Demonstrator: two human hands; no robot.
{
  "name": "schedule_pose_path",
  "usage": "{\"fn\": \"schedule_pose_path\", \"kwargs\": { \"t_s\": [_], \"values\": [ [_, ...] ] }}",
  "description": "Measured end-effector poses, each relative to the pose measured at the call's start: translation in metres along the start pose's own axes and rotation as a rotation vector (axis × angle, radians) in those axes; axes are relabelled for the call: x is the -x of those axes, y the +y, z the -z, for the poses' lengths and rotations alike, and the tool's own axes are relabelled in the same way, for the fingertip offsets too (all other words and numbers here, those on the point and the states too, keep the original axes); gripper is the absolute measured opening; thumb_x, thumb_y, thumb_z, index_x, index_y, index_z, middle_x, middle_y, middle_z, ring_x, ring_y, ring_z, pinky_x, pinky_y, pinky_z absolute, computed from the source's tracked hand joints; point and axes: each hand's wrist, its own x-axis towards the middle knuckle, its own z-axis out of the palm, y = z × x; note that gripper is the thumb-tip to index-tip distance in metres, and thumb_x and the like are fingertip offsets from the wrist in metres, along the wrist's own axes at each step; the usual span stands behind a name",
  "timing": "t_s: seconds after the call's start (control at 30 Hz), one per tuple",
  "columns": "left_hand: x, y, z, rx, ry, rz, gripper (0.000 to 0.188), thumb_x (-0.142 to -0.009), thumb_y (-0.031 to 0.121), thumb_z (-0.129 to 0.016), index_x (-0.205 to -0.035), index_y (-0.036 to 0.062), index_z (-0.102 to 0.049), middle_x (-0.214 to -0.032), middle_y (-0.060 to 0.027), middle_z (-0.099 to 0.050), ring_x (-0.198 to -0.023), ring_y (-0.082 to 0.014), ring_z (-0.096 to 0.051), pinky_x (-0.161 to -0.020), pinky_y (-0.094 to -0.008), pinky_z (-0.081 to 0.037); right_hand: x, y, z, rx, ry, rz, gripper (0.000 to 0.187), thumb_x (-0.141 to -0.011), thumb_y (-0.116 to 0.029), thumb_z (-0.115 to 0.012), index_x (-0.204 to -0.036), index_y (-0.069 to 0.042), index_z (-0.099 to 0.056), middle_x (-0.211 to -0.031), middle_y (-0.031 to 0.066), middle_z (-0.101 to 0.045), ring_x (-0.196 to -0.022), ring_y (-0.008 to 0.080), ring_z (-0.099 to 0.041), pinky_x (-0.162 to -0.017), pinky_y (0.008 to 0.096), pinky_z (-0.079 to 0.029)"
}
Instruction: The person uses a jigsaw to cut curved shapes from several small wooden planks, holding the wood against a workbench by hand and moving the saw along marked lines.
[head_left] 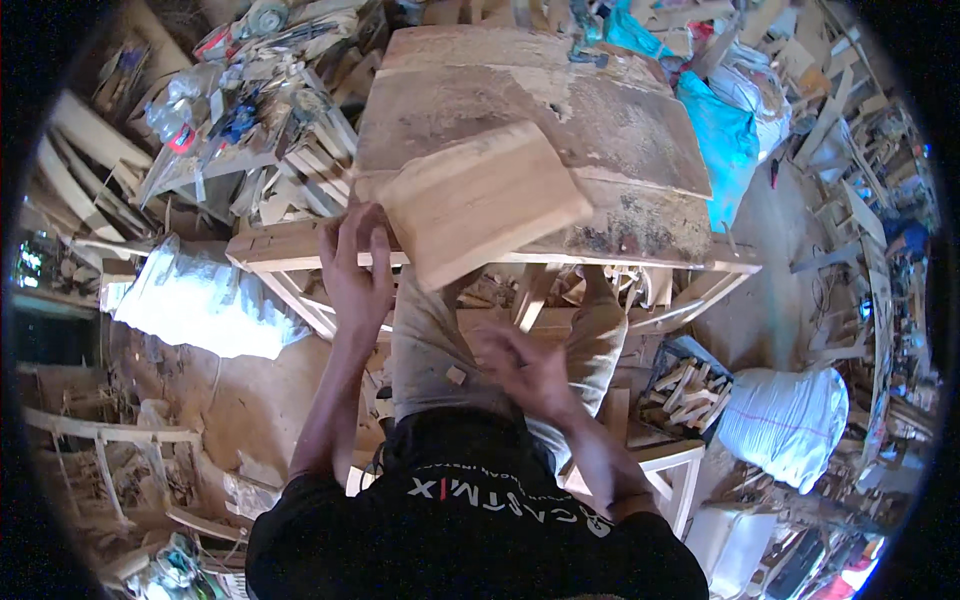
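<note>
A flat, light-brown wooden board (487,203) lies at a slant on the near part of the workbench (610,110), its near left corner jutting over the front edge. My left hand (358,250) is beside the board's left edge, at the bench's front rail. Its fingers are bent and apart, with no object visible between them; whether the fingertips touch the board I cannot make out. Above my lap, my right hand (525,370) is smeared by motion, away from the board. A small wood chip (456,375) rests on my trouser leg.
Wood offcuts (300,140) are heaped left of the bench, near a plastic bottle (182,110). Turquoise sacking (720,140) hangs along its right side. Farther right are a box of wood pieces (690,390) and a full white sack (785,420). Pale sheeting (205,300) sits at left.
</note>
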Motion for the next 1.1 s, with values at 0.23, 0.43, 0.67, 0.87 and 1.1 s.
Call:
{"fn": "schedule_pose_path", "kwargs": {
  "t_s": [0.23, 0.43, 0.67, 0.87, 1.1],
  "values": [
    [0.024, 0.034, -0.010, 0.087, -0.050, 0.093, 0.042, -0.099, 0.016, -0.062, -0.139, 0.0017, -0.056, -0.130, -0.0252, -0.062, -0.118, -0.0424, -0.060, -0.102, -0.0505, -0.047, -0.090, 0.015, 0.069, 0.495, 0.313, 0.120, 0.042, -0.098, -0.013, -0.069, -0.136, 0.003, -0.059, -0.135, 0.0295, -0.063, -0.126, 0.0444, -0.062, -0.104, 0.0495, -0.052],
    [-0.033, 0.037, -0.061, 0.219, -0.087, -0.046, 0.040, -0.099, 0.013, -0.059, -0.138, 0.0063, -0.058, -0.129, -0.0255, -0.063, -0.120, -0.0468, -0.059, -0.102, -0.0527, -0.047, -0.047, 0.000, 0.038, 0.463, 0.311, 0.102, 0.051, -0.094, -0.017, -0.074, -0.137, 0.004, -0.056, -0.139, 0.0304, -0.059, -0.130, 0.0502, -0.056, -0.109, 0.0530, -0.048],
    [-0.140, 0.039, -0.168, -0.210, -0.335, -0.294, 0.046, -0.105, 0.036, -0.051, -0.146, 0.0148, -0.054, -0.147, -0.0235, -0.054, -0.139, -0.0470, -0.047, -0.113, -0.0607, -0.040, 0.003, -0.018, 0.045, 0.396, 0.189, 0.199, 0.047, -0.089, -0.008, -0.075, -0.134, -0.001, -0.062, -0.136, 0.0240, -0.062, -0.128, 0.0447, -0.058, -0.106, 0.0533, -0.049],
    [-0.179, 0.040, -0.192, -0.304, -0.489, -0.263, 0.054, -0.106, 0.041, -0.045, -0.153, 0.0144, -0.048, -0.157, -0.0280, -0.043, -0.149, -0.0488, -0.035, -0.122, -0.0640, -0.029, -0.056, -0.018, 0.051, 0.538, 0.187, 0.161, 0.060, -0.095, -0.022, -0.073, -0.146, 0.000, -0.052, -0.155, 0.0308, -0.043, -0.142, 0.0493, -0.042, -0.114, 0.0554, -0.041],
    [-0.210, 0.046, -0.246, -0.314, -0.525, -0.293, 0.059, -0.103, 0.038, -0.048, -0.156, 0.0124, -0.044, -0.164, -0.0303, -0.032, -0.151, -0.0528, -0.029, -0.123, -0.0671, -0.023, -0.106, -0.003, 0.045, 0.675, 0.128, 0.164, 0.070, -0.097, -0.034, -0.068, -0.149, 0.007, -0.043, -0.156, 0.0395, -0.035, -0.131, 0.0577, -0.052, -0.106, 0.0585, -0.048]
  ]
}}
